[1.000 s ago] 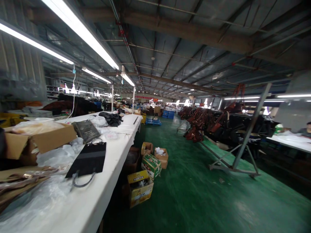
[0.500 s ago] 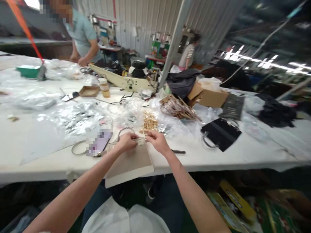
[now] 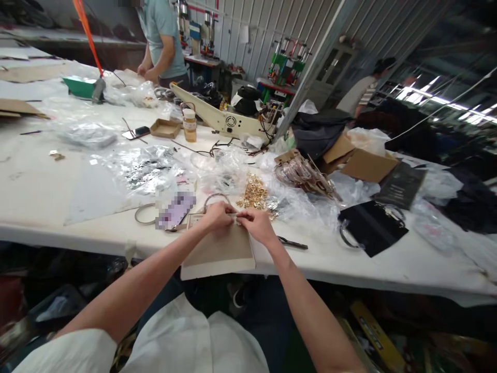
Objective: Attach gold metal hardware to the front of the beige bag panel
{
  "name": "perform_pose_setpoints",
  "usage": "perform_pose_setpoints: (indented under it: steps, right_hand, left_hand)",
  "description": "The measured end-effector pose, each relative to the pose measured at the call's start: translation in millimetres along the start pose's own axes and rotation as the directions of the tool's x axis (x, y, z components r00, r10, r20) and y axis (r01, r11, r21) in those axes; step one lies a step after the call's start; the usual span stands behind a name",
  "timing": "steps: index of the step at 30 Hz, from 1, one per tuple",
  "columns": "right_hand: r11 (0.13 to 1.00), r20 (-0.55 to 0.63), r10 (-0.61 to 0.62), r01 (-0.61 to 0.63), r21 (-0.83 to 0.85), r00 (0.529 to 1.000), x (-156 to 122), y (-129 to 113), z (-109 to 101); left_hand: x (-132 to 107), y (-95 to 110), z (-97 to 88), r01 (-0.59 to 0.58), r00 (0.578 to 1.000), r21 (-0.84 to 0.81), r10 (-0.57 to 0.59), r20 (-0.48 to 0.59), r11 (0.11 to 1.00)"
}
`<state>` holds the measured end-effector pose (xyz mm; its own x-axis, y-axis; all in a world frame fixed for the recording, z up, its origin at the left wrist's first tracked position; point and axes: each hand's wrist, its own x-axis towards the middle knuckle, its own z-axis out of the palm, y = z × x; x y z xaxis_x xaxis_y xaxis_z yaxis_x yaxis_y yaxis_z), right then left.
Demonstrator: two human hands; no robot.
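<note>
A beige flat bag panel (image 3: 222,250) lies on the white table (image 3: 39,191), hanging over its front edge. My left hand (image 3: 216,215) and my right hand (image 3: 257,227) meet at the panel's top edge, fingers pinched together on it. Just beyond my hands lies a heap of small gold metal fittings (image 3: 253,193). A curved handle loop (image 3: 216,197) arches behind my left hand. A dark tool (image 3: 293,242) lies right of my right hand. A phone (image 3: 175,210) rests left of the panel.
Clear plastic bags (image 3: 143,168) cover the table's middle. A black bag (image 3: 371,227) lies to the right, an open cardboard box (image 3: 362,160) behind it. A cream machine arm (image 3: 221,119) and a bottle (image 3: 189,125) stand farther back. A person in a teal shirt (image 3: 163,36) works across the table.
A second ago the view faced down the hall aisle; it has swung to the table. Over the last half second my hands have stayed pinched on the panel's top edge.
</note>
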<state>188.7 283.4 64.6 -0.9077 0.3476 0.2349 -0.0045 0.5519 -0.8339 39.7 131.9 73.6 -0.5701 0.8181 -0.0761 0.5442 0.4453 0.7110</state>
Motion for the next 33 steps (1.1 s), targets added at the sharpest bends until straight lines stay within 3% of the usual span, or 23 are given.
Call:
perform_pose_setpoints:
  steps: [15,24,33]
  right_hand:
    - [0.980,-0.008,-0.133,0.130,-0.149,0.991,3.1,-4.1,6.2]
    - [0.981,0.000,-0.104,0.102,-0.165,0.995,2.4,-0.8,10.2]
    - [0.961,-0.031,-0.177,0.166,-0.220,0.984,-2.9,-4.7,15.4]
  left_hand:
    - [1.2,-2.2,3.8,0.021,0.999,0.024,-0.021,-0.025,0.999]
    - [0.4,-4.8,5.6,0.023,0.999,0.024,-0.022,-0.043,0.999]
    - [-0.9,-2.9,4.5,0.021,0.999,0.036,-0.020,-0.031,0.999]
